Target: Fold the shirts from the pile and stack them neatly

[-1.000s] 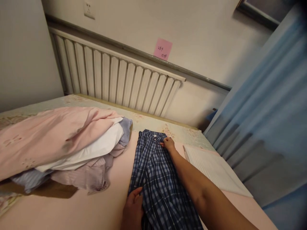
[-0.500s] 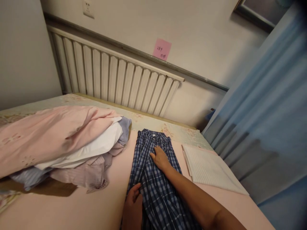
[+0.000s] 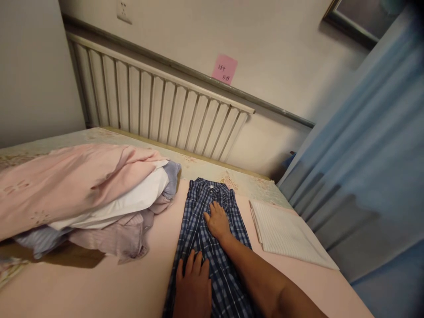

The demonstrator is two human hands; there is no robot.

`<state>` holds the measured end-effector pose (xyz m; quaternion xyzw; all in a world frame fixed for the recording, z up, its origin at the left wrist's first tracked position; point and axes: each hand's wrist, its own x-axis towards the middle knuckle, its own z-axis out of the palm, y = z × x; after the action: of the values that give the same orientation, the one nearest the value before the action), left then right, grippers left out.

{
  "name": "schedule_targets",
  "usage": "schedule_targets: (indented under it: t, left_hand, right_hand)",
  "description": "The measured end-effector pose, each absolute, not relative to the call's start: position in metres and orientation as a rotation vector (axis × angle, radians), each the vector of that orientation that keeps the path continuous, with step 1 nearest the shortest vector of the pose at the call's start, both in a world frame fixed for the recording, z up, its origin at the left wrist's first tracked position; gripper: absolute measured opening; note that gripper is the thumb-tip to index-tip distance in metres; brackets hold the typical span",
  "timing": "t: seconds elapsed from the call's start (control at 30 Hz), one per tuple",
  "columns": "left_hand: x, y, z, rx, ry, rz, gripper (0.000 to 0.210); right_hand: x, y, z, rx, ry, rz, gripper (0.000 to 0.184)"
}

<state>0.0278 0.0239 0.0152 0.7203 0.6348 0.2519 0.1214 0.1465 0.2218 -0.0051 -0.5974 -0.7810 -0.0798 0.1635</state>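
Note:
A dark blue plaid shirt lies lengthwise on the pink cloth, its collar end pointing to the wall and a small pale label showing there. My right hand rests flat on its upper part, fingers extended and slightly apart. Closer to me, my left hand lies on the shirt with its fingers spread. Neither hand grips the fabric. The lower end of the shirt runs out of view beneath my arms.
Left of the shirt is a heap of clothes, with a pink garment on top. A folded white striped cloth lies to the right. Behind stands a radiator; a blue curtain hangs at the right.
My left hand has opened and moved slightly right onto the shirt, fingers now spread. My right hand has flattened in nearly the same place, its fingers more extended.

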Motion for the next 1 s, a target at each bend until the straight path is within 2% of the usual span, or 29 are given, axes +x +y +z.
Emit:
schedule_targets:
  t: [0.1, 0.4, 1.0]
  left_hand:
    - [0.026, 0.024, 0.017, 2.054, 1.903, 0.562, 0.044]
    - [0.026, 0.018, 0.034, 2.077, 1.864, 0.387, 0.053]
    - [0.022, 0.014, 0.042, 2.014, 1.664, 0.336, 0.056]
  right_hand:
    - [0.147, 0.222, -0.006, -1.701, -2.221, -0.222, 0.053]
    - [0.146, 0.221, -0.005, -1.678, -2.187, -0.216, 0.05]
    - [0.144, 0.219, -0.003, -1.66, -2.186, -0.26, 0.046]
